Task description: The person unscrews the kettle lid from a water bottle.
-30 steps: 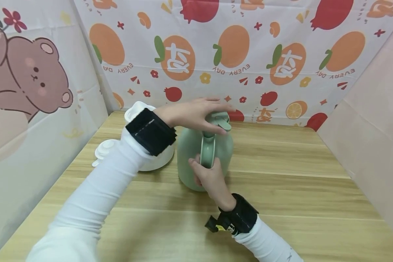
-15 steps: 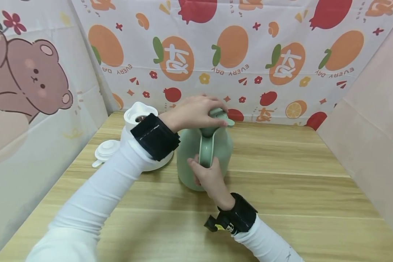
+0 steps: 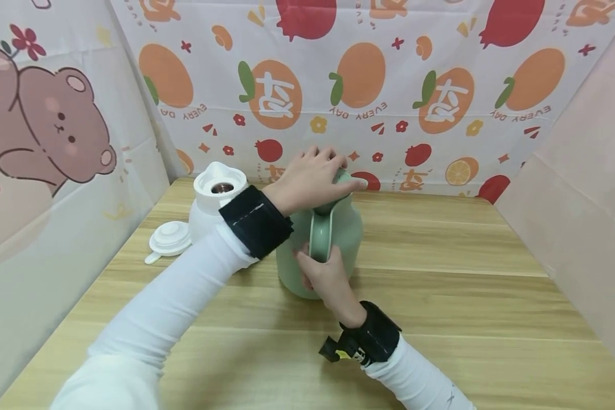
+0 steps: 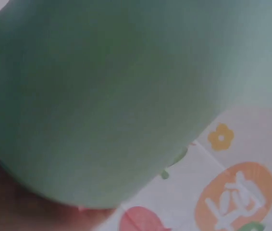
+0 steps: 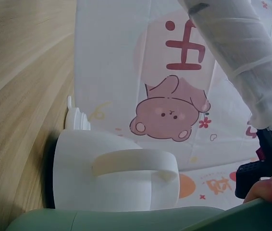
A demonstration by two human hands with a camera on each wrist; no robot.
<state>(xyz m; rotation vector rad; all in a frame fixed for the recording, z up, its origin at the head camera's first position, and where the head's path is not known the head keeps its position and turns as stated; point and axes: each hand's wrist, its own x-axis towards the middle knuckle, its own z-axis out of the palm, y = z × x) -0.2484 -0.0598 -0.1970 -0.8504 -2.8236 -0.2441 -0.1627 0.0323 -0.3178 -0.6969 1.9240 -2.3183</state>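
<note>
A light green thermos jug [image 3: 345, 239] stands on the wooden table, its handle [image 3: 320, 238] facing the person. My right hand [image 3: 330, 282] grips that handle low down, thumb on the near side. Over the jug's top, my left hand [image 3: 310, 182] curls round the green lid [image 3: 342, 176], thumb stretched out to the right; most of the lid is hidden beneath it. Green surface [image 4: 107, 106] fills most of the left wrist view, with a blurred part of a hand at lower left. The jug's green edge [image 5: 102, 221] runs along the bottom of the right wrist view.
Just left of the green jug is a white jug [image 3: 202, 213] with its top opening uncovered, partly behind the left forearm. Its handle [image 5: 131, 161] shows in the right wrist view. A white lid [image 3: 170, 238] lies left of it. Printed cloth [image 3: 394, 114] hangs behind the table.
The left hand has turned on top of the jug, its wrist shifting right and down. The lid's tab swung from lower right toward the right and is now hidden. The right hand stays put.
</note>
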